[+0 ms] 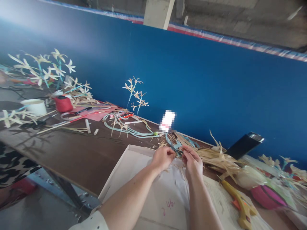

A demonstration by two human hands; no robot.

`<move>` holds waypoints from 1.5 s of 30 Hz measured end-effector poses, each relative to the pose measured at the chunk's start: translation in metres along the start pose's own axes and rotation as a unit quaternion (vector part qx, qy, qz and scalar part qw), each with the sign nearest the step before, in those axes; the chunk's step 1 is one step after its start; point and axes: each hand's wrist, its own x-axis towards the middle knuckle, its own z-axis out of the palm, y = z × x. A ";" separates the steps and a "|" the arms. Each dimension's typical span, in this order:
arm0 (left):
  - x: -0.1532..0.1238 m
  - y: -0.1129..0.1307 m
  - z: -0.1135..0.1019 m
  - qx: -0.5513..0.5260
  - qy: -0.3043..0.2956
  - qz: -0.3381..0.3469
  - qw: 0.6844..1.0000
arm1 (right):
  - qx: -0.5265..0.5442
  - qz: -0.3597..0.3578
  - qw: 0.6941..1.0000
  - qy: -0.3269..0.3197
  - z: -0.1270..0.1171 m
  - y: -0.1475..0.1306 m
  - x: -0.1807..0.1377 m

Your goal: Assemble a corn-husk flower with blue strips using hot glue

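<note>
My left hand (164, 158) is closed in a pinch above the far end of a shallow white box lid (139, 159). Just to its right, my right hand (193, 161) is closed too, its thumb and fingers pressed together. Something thin and dark bluish lies between the fingertips, too small and blurred to name. Right behind the fingers is a strip of light-blue ribbon (177, 145). Dry tan husk strips (211, 156) spread to the right of my right hand, and pale-blue cord (134, 132) lies in loops to the left.
A yellow glue gun (236, 203) lies at right, near a pink pouch (268, 196) and a leaning black flask (246, 145). Husk flowers (48, 68), a red thread spool (63, 103) and a white cup (35, 107) stand at left. A blue partition (203, 80) rises behind.
</note>
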 end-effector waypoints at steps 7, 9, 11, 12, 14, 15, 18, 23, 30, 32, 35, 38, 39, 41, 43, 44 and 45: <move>0.000 0.003 -0.002 -0.018 0.006 -0.002 1.000 | 0.060 0.020 0.998 -0.032 0.002 -0.005 -0.003; 0.000 0.004 -0.002 -0.024 0.003 -0.006 1.000 | 0.087 0.035 0.994 -0.049 0.001 -0.006 -0.004; 0.000 0.004 -0.003 -0.032 0.000 -0.009 0.999 | 0.114 0.047 0.990 -0.067 -0.001 -0.006 -0.003; -0.001 0.005 -0.003 -0.037 -0.002 -0.008 0.999 | 0.128 0.053 0.987 -0.076 -0.002 -0.006 -0.002; -0.001 0.005 -0.003 -0.048 -0.007 0.002 0.999 | 0.158 0.066 0.981 -0.096 -0.004 -0.006 -0.001; -0.001 0.005 -0.003 -0.053 -0.008 0.008 0.999 | 0.173 0.073 0.977 -0.103 -0.005 -0.006 -0.001; -0.002 0.004 -0.002 -0.061 -0.014 0.022 0.998 | 0.205 0.104 0.967 -0.108 -0.006 -0.006 0.001; -0.002 0.003 -0.001 -0.060 -0.026 0.030 0.997 | 0.229 0.159 0.952 -0.125 -0.008 -0.005 0.004; -0.004 0.005 -0.002 -0.058 -0.035 0.036 0.997 | 0.203 0.176 0.949 -0.165 -0.012 -0.008 0.006; -0.004 0.005 -0.001 -0.058 -0.037 0.035 0.997 | 0.223 0.184 0.943 -0.164 -0.013 -0.010 0.006; -0.004 0.005 -0.001 -0.061 -0.041 0.025 0.997 | 0.228 0.183 0.942 -0.163 -0.015 -0.012 0.005; -0.004 0.005 -0.001 -0.062 -0.042 0.022 0.997 | 0.201 0.169 0.954 -0.143 -0.016 -0.011 0.006; -0.004 0.005 -0.001 -0.062 -0.041 0.023 0.997 | 0.195 0.168 0.957 -0.134 -0.017 -0.010 0.007; -0.004 0.005 -0.002 -0.063 -0.039 0.023 0.997 | 0.186 0.168 0.960 -0.122 -0.018 -0.010 0.007; -0.005 0.005 -0.002 -0.062 -0.036 0.018 0.997 | 0.179 0.165 0.963 -0.117 -0.017 -0.011 0.006; -0.005 0.005 -0.002 -0.061 -0.035 0.016 0.997 | 0.174 0.162 0.965 -0.114 -0.017 -0.012 0.005; -0.005 0.006 -0.002 -0.059 -0.034 0.014 0.998 | 0.167 0.156 0.967 -0.113 -0.016 -0.012 0.004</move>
